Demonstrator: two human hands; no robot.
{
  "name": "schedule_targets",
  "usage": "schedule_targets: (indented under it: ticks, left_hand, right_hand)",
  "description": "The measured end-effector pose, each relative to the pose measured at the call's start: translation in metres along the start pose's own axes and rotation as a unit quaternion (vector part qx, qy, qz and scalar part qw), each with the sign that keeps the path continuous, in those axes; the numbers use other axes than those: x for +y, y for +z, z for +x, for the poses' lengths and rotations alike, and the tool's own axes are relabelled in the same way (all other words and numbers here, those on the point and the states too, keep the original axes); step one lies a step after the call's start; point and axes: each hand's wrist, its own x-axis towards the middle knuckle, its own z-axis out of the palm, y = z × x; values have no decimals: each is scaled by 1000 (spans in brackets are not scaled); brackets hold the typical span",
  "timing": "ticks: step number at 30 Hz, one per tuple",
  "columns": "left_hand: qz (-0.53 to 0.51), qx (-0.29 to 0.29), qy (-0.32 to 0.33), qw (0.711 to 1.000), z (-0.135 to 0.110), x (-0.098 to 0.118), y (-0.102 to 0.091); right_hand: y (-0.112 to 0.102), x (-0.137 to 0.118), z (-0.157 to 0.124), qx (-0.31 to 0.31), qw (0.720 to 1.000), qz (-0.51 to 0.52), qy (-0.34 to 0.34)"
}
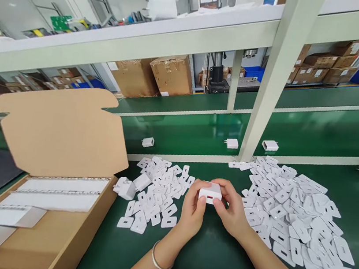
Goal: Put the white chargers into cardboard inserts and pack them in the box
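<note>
Both hands meet over the green bench and grip one small white charger block [210, 192] with a reddish port on its near face. My left hand [193, 207], a silver bangle on its wrist, pinches the block's left end. My right hand [231, 208] wraps its fingers over the top and right side. A heap of thin white film pieces [158, 189] lies just left of the hands. A much larger spread of the same pieces [298, 213] lies to the right.
An open cardboard box [56, 206] with white trays inside stands at the left, its flap raised. Two white chargers [128, 187] rest beside it. Three loose chargers [231, 143] sit on the conveyor belt beyond a white frame post [268, 93]. Cartons fill the background.
</note>
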Motion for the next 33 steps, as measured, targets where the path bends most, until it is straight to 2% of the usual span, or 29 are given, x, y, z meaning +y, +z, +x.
schedule_targets:
  ticks: [2,7,9,14,17,19,21,22,23,24,26,28,30,33]
  left_hand:
    - [-4,-7,-36,999,0,-1,0]
    - [-75,-77,-145,984,5,-5,-5]
    - [-82,-82,-149,982,9,-6,-7]
    - [-14,-83,-110,990,11,-3,-4]
    - [3,-114,-144,983,16,0,-4]
    - [38,-150,-173,973,34,-7,-10]
    - [170,-161,-188,954,66,-25,-24]
    - [294,-140,-187,927,85,-38,-32]
    - [437,-126,-189,870,106,-51,-42]
    - [494,-102,-197,841,126,-65,-53]
    - [553,-78,-206,804,158,-90,-73]
    - [580,-90,-214,781,179,-106,-89]
    - [586,-125,-213,772,189,-116,-97]
    - [578,-182,-188,773,197,-125,-94]
  right_hand:
    - [-1,-2,2,9,1000,-13,23]
    - [-3,-2,6,14,999,-13,50]
    - [-3,-1,7,14,998,-23,57]
    - [1,7,9,21,996,-32,87]
    - [1,12,11,53,993,-29,104]
    - [0,13,12,71,991,-26,112]
    - [-1,12,12,85,989,-26,118]
    - [-2,11,12,90,988,-26,120]
    - [-3,11,12,92,988,-25,122]
    - [-4,10,12,93,988,-22,121]
    - [-5,9,11,94,989,-21,111]
    - [-5,9,9,97,991,-28,93]
    - [-5,11,8,95,992,-36,80]
    - [-4,17,9,88,993,-48,70]
